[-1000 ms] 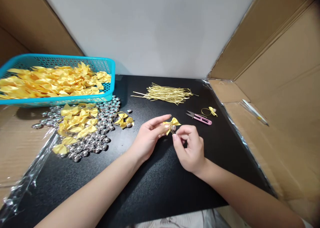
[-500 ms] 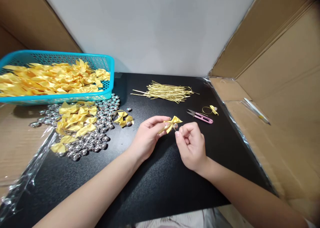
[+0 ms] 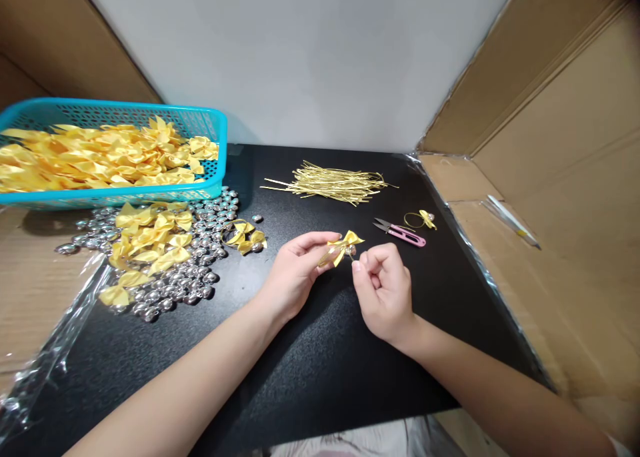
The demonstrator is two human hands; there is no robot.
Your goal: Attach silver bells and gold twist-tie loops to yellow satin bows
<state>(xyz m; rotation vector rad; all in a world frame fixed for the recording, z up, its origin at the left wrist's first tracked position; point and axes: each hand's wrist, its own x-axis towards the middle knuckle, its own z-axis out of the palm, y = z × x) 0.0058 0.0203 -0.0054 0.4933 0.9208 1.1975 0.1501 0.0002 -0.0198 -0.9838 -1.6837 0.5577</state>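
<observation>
My left hand [image 3: 300,267] pinches a small yellow ribbon bow [image 3: 345,245] between thumb and fingers, just above the black table [image 3: 310,370]. A small silver bell hangs at the bow's lower right. My right hand [image 3: 383,290] is curled right beside it, its thumb and forefinger pinched at the bell or a thin wire there; what they grip is too small to make out.
A teal basket [image 3: 213,157] full of yellow bows stands at the back left. In front lie silver bells [image 3: 200,277] with loose bows [image 3: 150,237]. Gold wire ties [image 3: 333,182], pink snips [image 3: 403,233] and a finished bow on a ring [image 3: 423,218] lie beyond my hands. Cardboard walls [image 3: 560,177] flank the table.
The bow has turned a little in my left hand and my right hand's fingers have shifted slightly to the right at the bell. The view has tilted down slightly.
</observation>
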